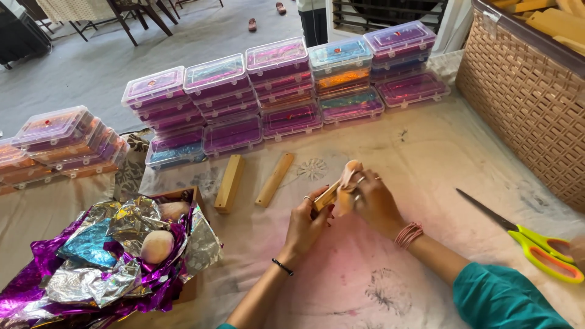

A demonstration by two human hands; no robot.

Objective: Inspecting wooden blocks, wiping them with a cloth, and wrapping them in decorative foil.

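Foil heap lying at left, wooden blocks resting beyond. Left hand closing around wooden stick above tabletop; right hand pinching pale pad onto its tip. Best kept steady, pad wrapping snugly. Scissors lying at right.

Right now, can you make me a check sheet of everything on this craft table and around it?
Surface: pale cloth with pink and grey stains.
Job's things: left hand and right hand together hold a wooden stick with a pale round piece at its end.
Clutter: two wooden blocks, scissors, shiny foil pile with pale balls, stacked clear boxes of coloured material.
Grippers: both hands closed around the stick.
Cables: nothing seen.
Surroundings: woven basket holding wooden pieces, grey floor with chair legs and sandals, a person standing beyond.
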